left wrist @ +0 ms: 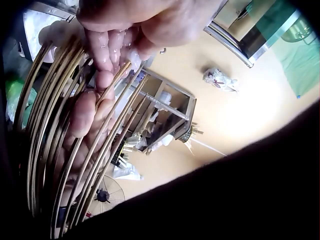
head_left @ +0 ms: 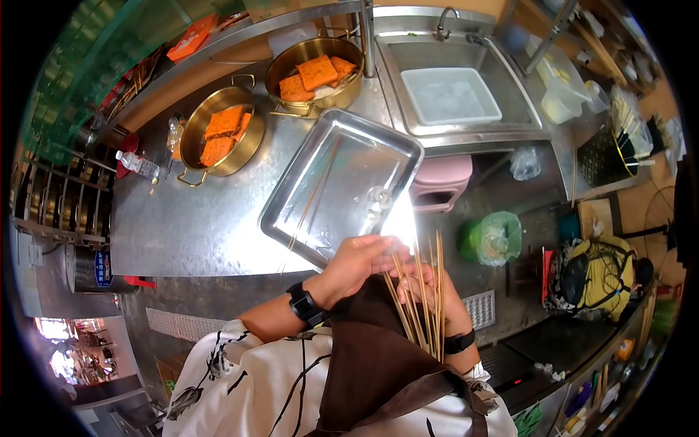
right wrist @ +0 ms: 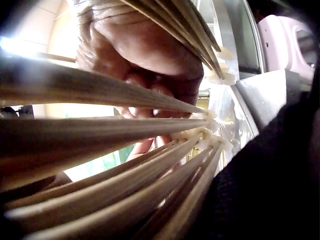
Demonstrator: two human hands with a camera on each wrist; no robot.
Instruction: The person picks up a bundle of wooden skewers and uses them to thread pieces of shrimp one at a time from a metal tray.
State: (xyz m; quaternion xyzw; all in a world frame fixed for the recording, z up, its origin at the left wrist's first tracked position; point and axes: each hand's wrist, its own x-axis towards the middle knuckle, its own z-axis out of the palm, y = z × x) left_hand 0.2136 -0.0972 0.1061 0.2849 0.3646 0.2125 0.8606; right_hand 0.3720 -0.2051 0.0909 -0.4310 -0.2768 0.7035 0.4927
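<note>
My right hand (head_left: 453, 309) grips a bundle of thin wooden skewers (head_left: 440, 313) that fan out toward me. White, translucent food pieces (right wrist: 215, 132) sit on several skewer tips. My left hand (head_left: 353, 266) reaches across from the left, its fingertips pinching a wet, translucent piece (left wrist: 134, 57) at a skewer's tip. Beyond both hands a metal tray (head_left: 306, 197) lies tilted on the steel counter, with a few similar white pieces (head_left: 377, 204) near its right side and thin skewers lying across it. The left palm's inner side is partly hidden in the head view.
Two brass pots (head_left: 258, 142) (head_left: 349, 91) holding orange blocks stand on the counter (head_left: 160, 226) at the back left. A water bottle (head_left: 138, 164) lies near them. To the right are a sink with a white basin (head_left: 451, 95), a pink stool (head_left: 442, 175) and a green-lined bin (head_left: 491, 238).
</note>
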